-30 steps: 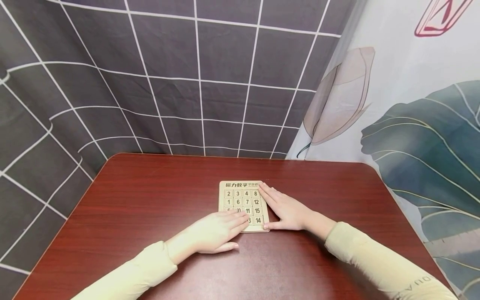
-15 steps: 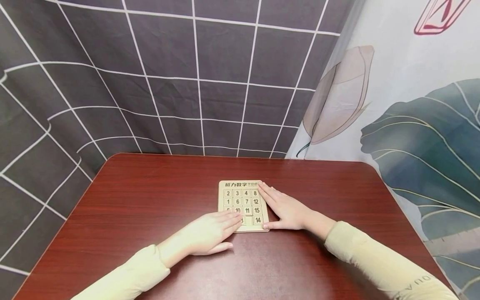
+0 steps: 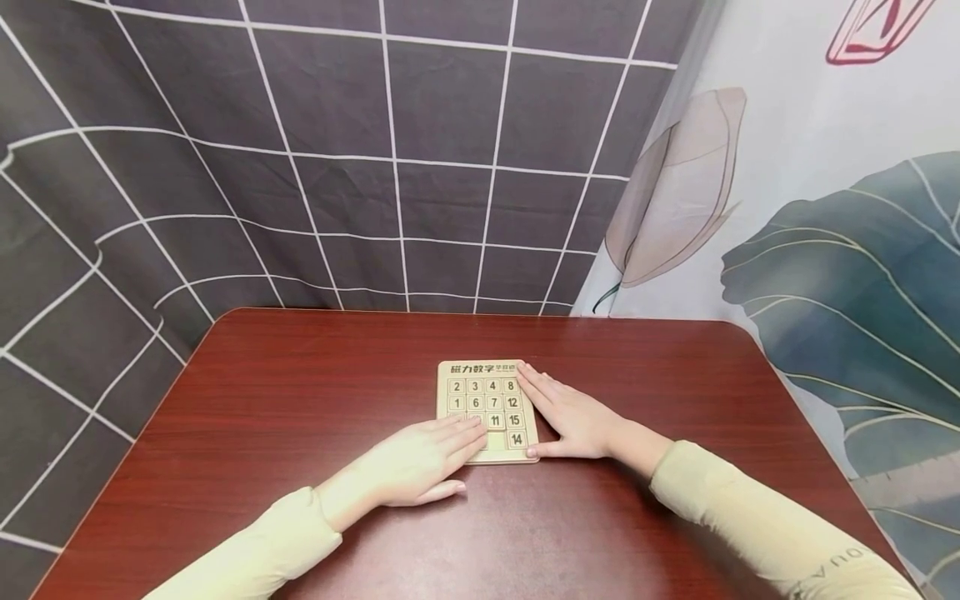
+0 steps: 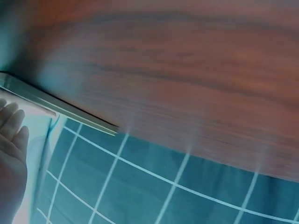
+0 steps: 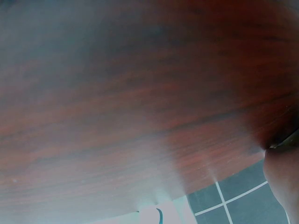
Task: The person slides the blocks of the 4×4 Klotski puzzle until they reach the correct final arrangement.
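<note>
A pale number sliding puzzle (image 3: 506, 457) lies flat on the table, with square numbered tiles under a line of dark print. In its bottom row a bare slot (image 3: 497, 441) shows left of the 14 tile (image 3: 516, 439). My left hand (image 3: 420, 462) rests palm down, its straight fingers over the lower left tiles and hiding them. Along the puzzle's right side lies my right hand (image 3: 573, 421), straight fingertips at the top right corner and thumb at the bottom right one. In the left wrist view the puzzle's edge (image 4: 70, 109) shows, with part of a hand beside it.
The dark red wooden table (image 3: 300, 375) has rounded far corners. Behind it hangs a dark curtain (image 3: 330, 200) with white grid lines; a pale curtain (image 3: 795, 150) with leaf prints hangs at the right.
The 13 tile has slid left under my left fingers, leaving a slot beside the 14. Those fingers then shifted slightly upward over the 10 tile. My right hand has stayed put.
</note>
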A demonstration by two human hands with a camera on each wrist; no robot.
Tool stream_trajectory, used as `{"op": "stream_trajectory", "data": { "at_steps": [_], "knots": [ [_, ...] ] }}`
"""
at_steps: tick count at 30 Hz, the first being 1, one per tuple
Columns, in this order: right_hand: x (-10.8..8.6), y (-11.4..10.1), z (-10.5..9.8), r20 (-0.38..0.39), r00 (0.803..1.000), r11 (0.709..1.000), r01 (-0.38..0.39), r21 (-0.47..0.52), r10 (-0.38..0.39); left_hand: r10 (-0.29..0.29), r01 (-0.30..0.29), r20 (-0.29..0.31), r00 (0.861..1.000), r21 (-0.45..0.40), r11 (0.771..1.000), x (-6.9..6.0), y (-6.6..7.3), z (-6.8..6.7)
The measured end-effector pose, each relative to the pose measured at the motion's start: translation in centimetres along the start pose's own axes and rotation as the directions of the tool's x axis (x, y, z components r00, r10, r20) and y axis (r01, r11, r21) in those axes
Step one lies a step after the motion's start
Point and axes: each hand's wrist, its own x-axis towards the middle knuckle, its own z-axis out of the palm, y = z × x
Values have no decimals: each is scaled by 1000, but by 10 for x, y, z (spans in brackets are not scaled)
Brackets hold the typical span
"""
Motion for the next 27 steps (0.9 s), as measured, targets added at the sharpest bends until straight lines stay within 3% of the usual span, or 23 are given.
{"op": "stream_trajectory", "data": {
  "at_steps": [9, 14, 20, 27],
  "knots": [
    [1, 0, 0, 9, 1000, 1000, 3, 7, -3, 31, -31, 65, 997, -12, 999, 31, 6, 4],
    [1, -1, -2, 9, 1000, 1000, 0, 27, 0, 44, -47, 119, 992, 23, 999, 41, 10, 8],
    [0, -2, -2, 4, 1000, 1000, -4, 19, 4, 40, -43, 131, 991, 21, 999, 41, 10, 9],
    [0, -1, -1, 4, 1000, 1000, -9, 6, 9, 20, -23, 131, 991, 16, 1000, 30, 8, 9]
  ]
}}
